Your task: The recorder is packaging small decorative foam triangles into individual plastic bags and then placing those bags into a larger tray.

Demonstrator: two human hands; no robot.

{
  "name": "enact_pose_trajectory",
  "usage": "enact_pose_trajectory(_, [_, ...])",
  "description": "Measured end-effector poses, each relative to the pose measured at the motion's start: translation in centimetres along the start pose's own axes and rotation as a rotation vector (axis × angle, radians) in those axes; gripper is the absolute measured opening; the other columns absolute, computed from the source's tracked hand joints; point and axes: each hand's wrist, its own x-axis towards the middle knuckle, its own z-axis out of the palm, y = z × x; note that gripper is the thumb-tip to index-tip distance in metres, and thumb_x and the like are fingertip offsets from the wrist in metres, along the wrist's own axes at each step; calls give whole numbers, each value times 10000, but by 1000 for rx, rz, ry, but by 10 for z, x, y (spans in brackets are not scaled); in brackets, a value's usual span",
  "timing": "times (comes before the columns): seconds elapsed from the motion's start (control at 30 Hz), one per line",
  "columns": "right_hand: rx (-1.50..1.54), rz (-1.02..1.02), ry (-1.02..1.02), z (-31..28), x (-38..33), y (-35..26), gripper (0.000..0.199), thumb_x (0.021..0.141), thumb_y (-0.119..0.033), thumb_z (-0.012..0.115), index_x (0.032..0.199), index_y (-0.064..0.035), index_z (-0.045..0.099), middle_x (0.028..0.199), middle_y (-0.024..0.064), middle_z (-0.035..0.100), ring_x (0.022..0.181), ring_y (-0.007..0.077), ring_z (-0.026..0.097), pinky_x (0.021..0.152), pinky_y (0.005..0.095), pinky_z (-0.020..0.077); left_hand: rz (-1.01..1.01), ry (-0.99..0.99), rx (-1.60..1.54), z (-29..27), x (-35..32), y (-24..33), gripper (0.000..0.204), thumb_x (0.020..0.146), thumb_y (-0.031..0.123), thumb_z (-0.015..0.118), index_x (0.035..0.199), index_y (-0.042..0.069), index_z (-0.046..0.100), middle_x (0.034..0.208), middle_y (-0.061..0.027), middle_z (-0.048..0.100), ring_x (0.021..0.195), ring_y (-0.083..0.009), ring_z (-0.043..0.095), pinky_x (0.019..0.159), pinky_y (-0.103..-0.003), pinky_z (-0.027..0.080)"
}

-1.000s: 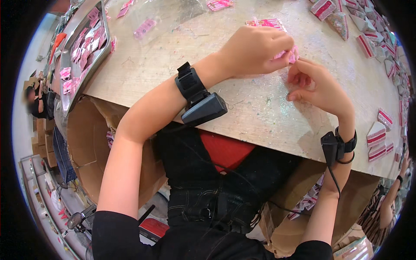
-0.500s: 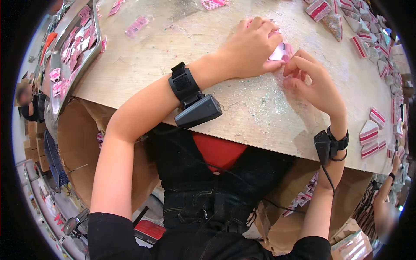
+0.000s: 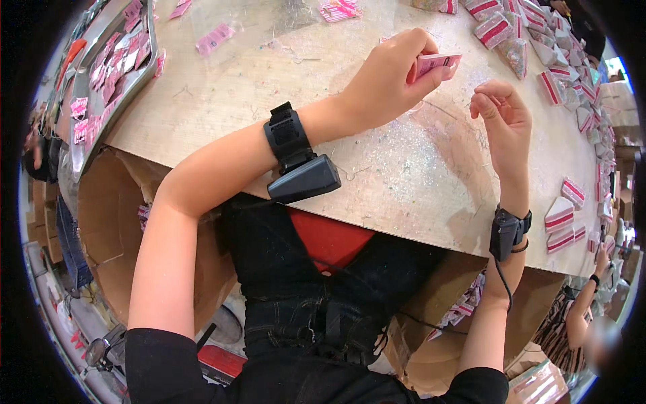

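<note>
In my left hand (image 3: 397, 71), above the far middle of the table, is a small pink card (image 3: 437, 62), gripped between thumb and curled fingers. The card tilts up, its printed face partly covered by the thumb. To the right, my right hand (image 3: 503, 121) is raised apart from the card. Its fingers are curled in with thumb and index fingertips together; whatever may be between them is too small to make out. Silvery glitter (image 3: 417, 158) is scattered over the wooden table (image 3: 222, 128) below both hands.
A metal tray (image 3: 149, 67) of pink cards stands at the left. Loose pink cards (image 3: 215, 38) and a card stack (image 3: 338, 9) lie farther back. Clear pouches with pink-striped tops (image 3: 494, 30) heap along the right; several more (image 3: 562, 215) lie near the front edge. Cardboard boxes (image 3: 128, 229) sit below.
My hands have come apart: the right moved away to the right, and the left turned, lifting the pink card off the table. The view has shifted slightly.
</note>
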Motion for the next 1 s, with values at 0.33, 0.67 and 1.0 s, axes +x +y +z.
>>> enact_pose_trajectory(0.33, [275, 193, 84, 19, -3, -2, 131, 918, -97, 642, 1009, -4, 626, 911, 96, 673, 738, 105, 578, 657, 231, 452, -348, -161, -429, -1, -5, 12, 376, 900, 193, 676, 1122, 24, 423, 810, -44, 557, 660, -79, 555, 550, -205, 448])
enact_pose_trajectory(0.67, [63, 222, 135, 22, 0, 3, 131, 931, -107, 620, 1021, -13, 606, 862, 25, 613, 763, 108, 578, 668, 230, 452, -68, -110, -237, 0, -6, 7, 339, 911, 130, 641, 1157, 24, 433, 954, -88, 612, 805, -132, 619, 679, -248, 509])
enact_pose_trajectory(1.0, [199, 231, 68, 18, -3, 6, 111, 930, -115, 629, 991, -30, 591, 800, -2, 566, 691, 70, 525, 633, 211, 436, -246, -158, -280, -5, -6, 16, 343, 911, 87, 620, 1186, 10, 430, 981, -106, 606, 901, -161, 653, 772, -279, 542])
